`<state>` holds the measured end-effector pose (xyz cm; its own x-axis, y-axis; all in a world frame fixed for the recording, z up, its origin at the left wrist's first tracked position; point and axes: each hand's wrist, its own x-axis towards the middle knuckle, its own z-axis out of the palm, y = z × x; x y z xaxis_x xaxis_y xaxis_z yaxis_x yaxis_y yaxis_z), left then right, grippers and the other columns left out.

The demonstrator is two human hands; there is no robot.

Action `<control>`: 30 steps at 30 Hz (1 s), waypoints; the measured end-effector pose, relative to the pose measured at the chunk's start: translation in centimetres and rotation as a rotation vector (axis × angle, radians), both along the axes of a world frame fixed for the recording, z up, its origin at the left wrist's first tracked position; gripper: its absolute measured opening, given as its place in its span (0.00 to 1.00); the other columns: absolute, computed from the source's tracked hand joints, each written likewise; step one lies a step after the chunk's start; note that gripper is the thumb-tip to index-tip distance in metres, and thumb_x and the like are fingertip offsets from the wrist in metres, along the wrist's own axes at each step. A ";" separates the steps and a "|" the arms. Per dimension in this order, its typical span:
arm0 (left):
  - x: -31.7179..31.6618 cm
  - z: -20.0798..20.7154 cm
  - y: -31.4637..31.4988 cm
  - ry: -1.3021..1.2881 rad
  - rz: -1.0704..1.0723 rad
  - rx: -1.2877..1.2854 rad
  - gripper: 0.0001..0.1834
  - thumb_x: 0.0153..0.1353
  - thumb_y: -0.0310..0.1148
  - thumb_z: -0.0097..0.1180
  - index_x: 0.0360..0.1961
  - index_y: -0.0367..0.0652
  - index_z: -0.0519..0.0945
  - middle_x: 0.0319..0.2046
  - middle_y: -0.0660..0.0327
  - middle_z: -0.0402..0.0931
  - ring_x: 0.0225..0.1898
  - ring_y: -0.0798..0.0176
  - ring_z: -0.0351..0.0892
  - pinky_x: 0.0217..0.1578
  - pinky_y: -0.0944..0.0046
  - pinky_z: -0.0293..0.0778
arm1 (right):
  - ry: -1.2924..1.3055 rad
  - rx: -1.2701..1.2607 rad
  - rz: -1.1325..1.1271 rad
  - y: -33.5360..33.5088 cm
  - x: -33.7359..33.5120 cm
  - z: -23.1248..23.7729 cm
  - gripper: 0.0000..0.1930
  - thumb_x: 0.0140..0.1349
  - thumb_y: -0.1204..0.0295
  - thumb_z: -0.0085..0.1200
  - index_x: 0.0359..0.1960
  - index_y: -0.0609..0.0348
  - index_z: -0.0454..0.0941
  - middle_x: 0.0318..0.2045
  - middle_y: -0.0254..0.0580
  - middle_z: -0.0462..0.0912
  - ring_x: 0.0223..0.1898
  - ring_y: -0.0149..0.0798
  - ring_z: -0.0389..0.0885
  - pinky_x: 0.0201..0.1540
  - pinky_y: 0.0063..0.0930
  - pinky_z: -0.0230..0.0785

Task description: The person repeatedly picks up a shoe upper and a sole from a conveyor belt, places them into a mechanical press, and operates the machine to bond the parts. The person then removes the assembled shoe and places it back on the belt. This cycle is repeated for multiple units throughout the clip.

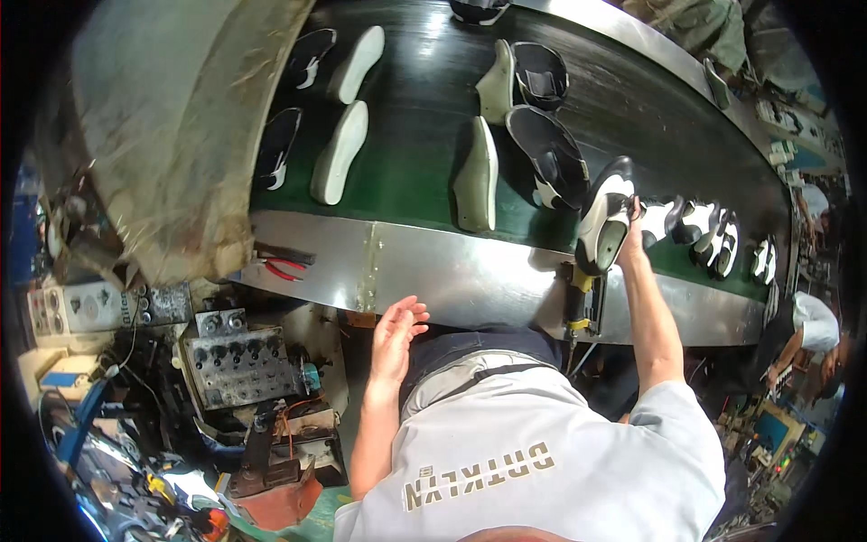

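Note:
My right hand (632,233) is closed on a black and white shoe (593,219), held tilted over the near edge of the green conveyor belt (406,172). The shoe's opening faces me. My left hand (395,339) holds nothing, its fingers apart, just in front of the belt's metal edge (452,271). On the belt ahead lie pale shoe soles (477,176) beside dark shoe uppers (547,154). Further left, more soles (343,154) lie beside dark uppers (278,149). Several black and white shoes (718,239) stand to the right of my right hand.
Red-handled pliers (284,268) rest on the metal edge at left. A yellow and black tool (578,298) hangs at the edge below the held shoe. A worn cover (181,117) and a control box with knobs (239,361) stand at left. Another person (813,325) is at far right.

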<state>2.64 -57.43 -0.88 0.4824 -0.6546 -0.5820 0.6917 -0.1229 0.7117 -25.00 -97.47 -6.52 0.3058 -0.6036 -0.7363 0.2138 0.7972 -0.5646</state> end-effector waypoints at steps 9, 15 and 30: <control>0.7 -0.3 -4.6 -0.036 -0.037 0.084 0.18 0.70 0.35 0.50 0.55 0.35 0.73 0.47 0.54 0.78 0.47 0.60 0.79 0.45 0.61 0.75 | 0.935 -0.822 0.026 -8.0 -5.2 -5.8 0.29 0.64 0.57 0.56 0.61 0.62 0.66 0.50 0.49 0.77 0.50 0.45 0.77 0.54 0.37 0.68; -0.2 0.2 -9.5 -0.063 -0.186 0.052 0.17 0.71 0.34 0.47 0.56 0.37 0.73 0.48 0.55 0.78 0.48 0.62 0.78 0.46 0.63 0.74 | 0.904 -1.685 1.114 -3.7 2.3 -3.5 0.22 0.49 0.66 0.67 0.46 0.56 0.78 0.62 0.49 0.65 0.67 0.53 0.58 0.70 0.50 0.48; 1.2 5.8 -12.1 -0.658 -0.620 -0.061 0.17 0.46 0.24 0.72 0.39 0.35 0.81 0.42 0.57 0.81 0.48 0.56 0.80 0.63 0.52 0.61 | -0.052 -1.788 1.156 8.0 19.5 15.2 0.09 0.57 0.70 0.59 0.24 0.58 0.73 0.20 0.40 0.75 0.22 0.45 0.78 0.24 0.37 0.71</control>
<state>3.87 -69.51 4.95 0.2555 -0.9286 -0.2692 -0.0349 -0.2871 0.9573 -5.52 -89.50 8.63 0.9551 -0.0393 0.2936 0.1810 -0.7072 -0.6835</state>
